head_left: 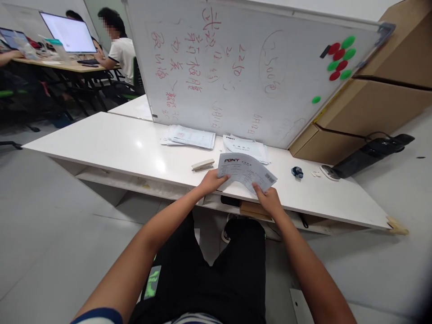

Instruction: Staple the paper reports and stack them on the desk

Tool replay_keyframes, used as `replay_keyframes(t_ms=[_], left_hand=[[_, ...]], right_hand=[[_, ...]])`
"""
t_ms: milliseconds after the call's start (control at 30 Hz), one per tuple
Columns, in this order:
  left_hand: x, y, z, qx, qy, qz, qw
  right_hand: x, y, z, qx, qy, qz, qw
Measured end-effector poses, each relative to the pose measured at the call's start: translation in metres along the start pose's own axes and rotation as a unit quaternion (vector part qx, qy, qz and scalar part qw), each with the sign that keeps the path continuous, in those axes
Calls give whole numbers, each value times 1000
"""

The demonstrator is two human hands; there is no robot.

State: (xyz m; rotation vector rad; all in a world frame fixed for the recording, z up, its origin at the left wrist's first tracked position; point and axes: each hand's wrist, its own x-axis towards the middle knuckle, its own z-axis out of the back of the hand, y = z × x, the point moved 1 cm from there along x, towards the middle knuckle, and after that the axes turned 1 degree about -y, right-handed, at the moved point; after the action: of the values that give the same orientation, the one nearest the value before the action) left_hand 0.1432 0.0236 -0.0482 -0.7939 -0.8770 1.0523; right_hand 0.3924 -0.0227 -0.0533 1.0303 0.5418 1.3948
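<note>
Between my hands, above the front edge of the white desk, is a printed sheet of paper (245, 170) with a PONY logo, bowed in the middle; whether it is one sheet or several I cannot tell. My left hand (215, 181) grips its left edge, thumb on top. At its lower right, my right hand (266, 198) pinches the paper the same way. A beige stapler (203, 165) lies just left of the paper. Behind it rests a stack of printed papers (248, 147), and another stack (192, 137) sits farther left.
A whiteboard (249, 67) with red writing and magnets leans behind the white desk (101, 135). Cardboard boxes (381, 105) stand at the right. A small dark blue object (297, 172) and a black bottle-like object (354, 159) occupy the desk's right side. People sit at another table, far left.
</note>
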Motion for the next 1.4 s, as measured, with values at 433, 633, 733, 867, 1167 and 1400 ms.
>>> replay_keyframes(t_ms=[433,633,733,867,1167,1400], left_hand=[[42,23,64,336,-65,125,931],[43,40,69,334,-9,22,942],[42,41,69,333,-10,1,943],[40,41,69,317,-16,-17,948],[39,40,67,321,-25,-26,946],[36,37,68,301,-26,-23,953]], right_hand=[[-37,0,3,242,35,-258,935],[-43,13,-9,290,87,-276,912],[-44,13,-17,299,100,-291,903],[-43,11,-22,323,108,-288,895],[-43,3,-15,332,93,-287,894],[-39,12,-30,322,132,-286,893]])
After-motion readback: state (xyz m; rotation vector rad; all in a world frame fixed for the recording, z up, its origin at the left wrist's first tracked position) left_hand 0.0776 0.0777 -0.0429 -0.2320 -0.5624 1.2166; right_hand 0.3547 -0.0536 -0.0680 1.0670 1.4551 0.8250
